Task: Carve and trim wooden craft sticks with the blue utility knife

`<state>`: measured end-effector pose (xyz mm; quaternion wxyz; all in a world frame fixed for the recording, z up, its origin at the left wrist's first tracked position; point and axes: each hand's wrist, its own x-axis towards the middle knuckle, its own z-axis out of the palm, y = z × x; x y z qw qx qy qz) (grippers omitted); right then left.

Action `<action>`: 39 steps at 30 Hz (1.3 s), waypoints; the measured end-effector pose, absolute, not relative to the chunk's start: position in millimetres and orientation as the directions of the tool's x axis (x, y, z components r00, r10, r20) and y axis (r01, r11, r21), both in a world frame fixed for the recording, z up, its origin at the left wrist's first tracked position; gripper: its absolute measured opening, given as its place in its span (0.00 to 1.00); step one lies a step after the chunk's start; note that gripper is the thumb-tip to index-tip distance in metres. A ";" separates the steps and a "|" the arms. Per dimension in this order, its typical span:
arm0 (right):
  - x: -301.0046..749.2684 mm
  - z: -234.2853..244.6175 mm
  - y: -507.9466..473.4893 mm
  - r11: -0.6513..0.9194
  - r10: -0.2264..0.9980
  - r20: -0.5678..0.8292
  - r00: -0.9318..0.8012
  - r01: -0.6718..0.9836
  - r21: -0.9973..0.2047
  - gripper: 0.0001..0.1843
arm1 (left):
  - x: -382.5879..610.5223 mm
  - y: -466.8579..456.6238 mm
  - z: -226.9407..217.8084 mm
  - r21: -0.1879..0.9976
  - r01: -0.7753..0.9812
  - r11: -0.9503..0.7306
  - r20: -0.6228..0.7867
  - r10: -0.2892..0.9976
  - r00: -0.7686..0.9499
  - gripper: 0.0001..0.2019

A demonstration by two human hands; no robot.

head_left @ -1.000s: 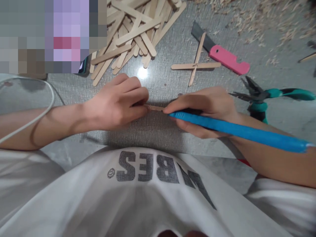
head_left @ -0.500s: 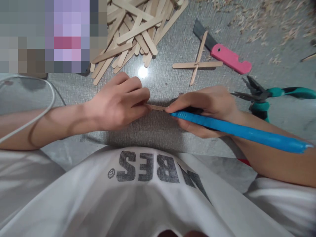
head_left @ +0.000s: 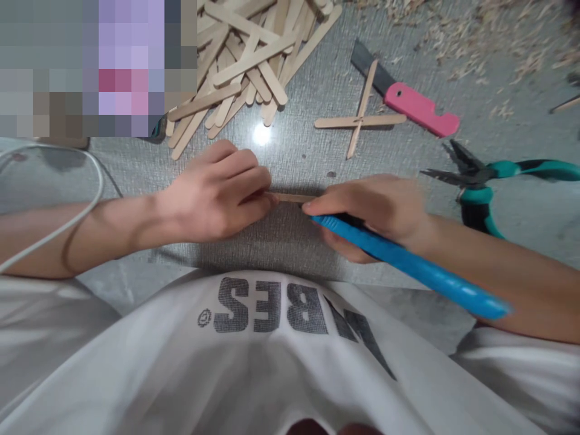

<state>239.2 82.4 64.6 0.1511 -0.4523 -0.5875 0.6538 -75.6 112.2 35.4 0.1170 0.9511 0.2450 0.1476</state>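
Observation:
My left hand [head_left: 220,193] is closed, pinching one end of a narrow wooden craft stick [head_left: 293,197] low over the table. From the other side my right hand [head_left: 367,211] grips a long blue-handled cutter [head_left: 408,260], its thumb pressed close to the stick. The cutter's working end is mostly hidden by the fingers and thumb. Its blue handle slants down to the right, past the wrist, with the far end blurred. Just beyond both hands, two craft sticks [head_left: 359,122] lie joined as a cross.
A heap of craft sticks [head_left: 254,60] lies at the back. A pink-handled knife [head_left: 421,109] touches the cross, blade out. Opened pliers [head_left: 475,175] with teal handles lie right. Wood shavings [head_left: 498,36] cover the far right. A white cable [head_left: 97,175] crosses my left forearm.
My right hand has shifted slightly toward me. The blue handle's far end has swung down and left, tilting more steeply. My left hand still holds the stick in nearly the same place.

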 end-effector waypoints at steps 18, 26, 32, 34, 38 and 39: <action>251.1 54.6 92.0 0.071 0.640 -0.146 -0.754 0.248 -0.966 0.11 | -70.7 95.5 39.4 0.323 0.535 -0.781 0.275 0.618 0.736 0.27; 250.2 45.8 98.3 0.007 0.594 -0.133 -0.793 0.171 -0.985 0.13 | -65.9 95.3 44.6 0.324 0.574 -0.752 0.119 0.635 0.764 0.35; 253.5 38.9 101.5 0.015 0.576 -0.126 -0.808 0.165 -0.986 0.09 | -65.7 98.3 44.2 0.330 0.594 -0.734 0.046 0.641 0.766 0.37; 252.8 40.5 99.5 0.027 0.600 -0.126 -0.790 0.177 -0.984 0.09 | -66.5 98.0 42.5 0.334 0.592 -0.734 0.052 0.641 0.766 0.37; 248.9 51.9 90.9 0.018 0.645 -0.161 -0.747 0.225 -0.974 0.11 | -67.1 97.3 40.8 0.329 0.593 -0.735 0.086 0.648 0.757 0.36; 248.3 54.7 89.4 0.010 0.653 -0.171 -0.738 0.234 -0.972 0.11 | -67.0 97.3 41.1 0.325 0.591 -0.738 0.090 0.646 0.758 0.36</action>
